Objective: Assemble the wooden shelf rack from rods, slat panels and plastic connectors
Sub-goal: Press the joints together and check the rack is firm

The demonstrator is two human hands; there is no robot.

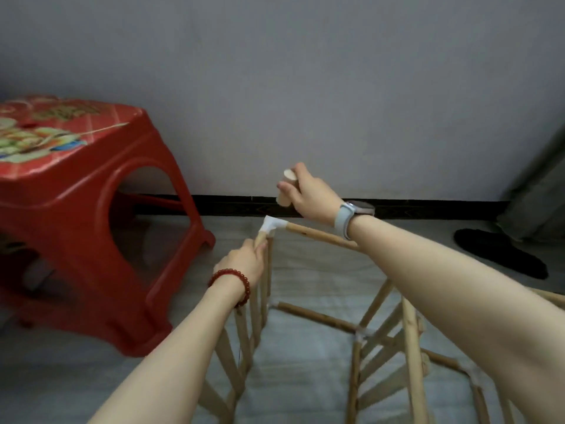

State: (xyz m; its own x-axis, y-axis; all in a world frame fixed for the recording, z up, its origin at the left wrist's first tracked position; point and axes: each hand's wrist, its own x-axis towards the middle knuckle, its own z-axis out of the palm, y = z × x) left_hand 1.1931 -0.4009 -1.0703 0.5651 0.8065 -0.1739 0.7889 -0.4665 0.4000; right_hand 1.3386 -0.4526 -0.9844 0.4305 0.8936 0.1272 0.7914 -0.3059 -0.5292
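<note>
The partly built wooden rack (pixel 379 335) stands on the floor in front of me, with slat panels on its left and right sides. A white plastic connector (pixel 273 225) caps its far top-left corner and joins a horizontal rod (pixel 318 235) to the frame. My left hand (pixel 244 263) grips the rod end just below that connector. My right hand (pixel 305 191) is raised above the connector and holds a short upright wooden rod (pixel 287 188), whose lower end hangs a little above the corner.
A red plastic stool (pixel 91 215) stands close on the left, next to the rack. A grey wall with a dark skirting board (pixel 232 205) runs behind. A black slipper (pixel 501 252) and a grey curtain (pixel 538 197) lie at the right.
</note>
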